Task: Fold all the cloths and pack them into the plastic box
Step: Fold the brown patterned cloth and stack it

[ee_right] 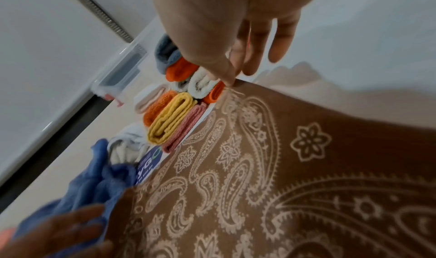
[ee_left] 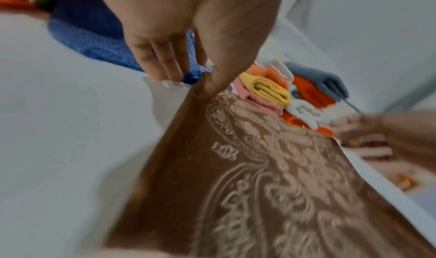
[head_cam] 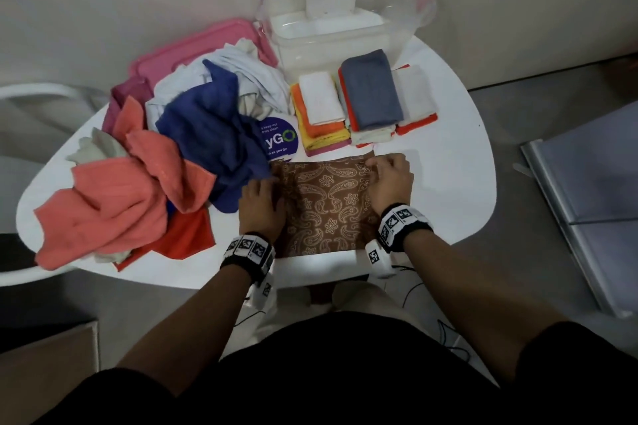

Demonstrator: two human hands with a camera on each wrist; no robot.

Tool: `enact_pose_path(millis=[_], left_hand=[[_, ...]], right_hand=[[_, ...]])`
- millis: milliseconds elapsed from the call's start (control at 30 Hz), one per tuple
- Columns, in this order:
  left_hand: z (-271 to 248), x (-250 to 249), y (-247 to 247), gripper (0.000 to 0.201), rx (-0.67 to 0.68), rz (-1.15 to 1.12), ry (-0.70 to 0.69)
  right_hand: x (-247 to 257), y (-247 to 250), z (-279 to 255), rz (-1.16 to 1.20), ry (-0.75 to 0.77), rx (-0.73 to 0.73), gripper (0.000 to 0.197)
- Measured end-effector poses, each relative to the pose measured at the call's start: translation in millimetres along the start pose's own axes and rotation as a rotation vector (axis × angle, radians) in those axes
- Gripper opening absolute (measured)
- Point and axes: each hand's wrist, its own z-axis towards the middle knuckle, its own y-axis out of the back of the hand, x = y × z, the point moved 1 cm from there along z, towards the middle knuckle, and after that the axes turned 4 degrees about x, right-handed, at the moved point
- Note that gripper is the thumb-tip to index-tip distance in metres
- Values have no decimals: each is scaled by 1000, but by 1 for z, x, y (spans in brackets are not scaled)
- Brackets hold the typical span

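Pinching the far corners of the brown paisley cloth (head_cam: 324, 203), left hand (head_cam: 261, 207) and right hand (head_cam: 390, 183) each clamp thumb against forefinger; remaining fingers extend loosely. Cloth lies near-centre on the white table (head_cam: 448, 183).

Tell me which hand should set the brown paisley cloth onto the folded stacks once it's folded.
Right hand, probably. It pinches the brown paisley cloth's far right corner, nearest the folded stacks; the left hand sits beside the unfolded pile.

Left hand (ee_left: 188, 29) pinches the brown paisley cloth (ee_left: 271, 187) by its corner, thumb on top. Blue cloth (ee_left: 94, 43) sits at 10 o'clock, folded stack (ee_left: 271, 92) at 2, blurry right hand (ee_left: 377, 137) at 3.
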Motion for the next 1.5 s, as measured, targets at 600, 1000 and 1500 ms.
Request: enact_pose_path(millis=[600, 1000, 1500], left_hand=[[-53, 7, 2, 52, 419, 234, -372], [-53, 3, 2, 78, 615, 392, -537], [-73, 2, -11, 103, 646, 549, -513]], right_hand=[[-11, 6, -64, -289, 378, 740, 32], [-32, -2, -102, -225, 586, 556, 36], [-52, 8, -138, -99, 495, 601, 17]])
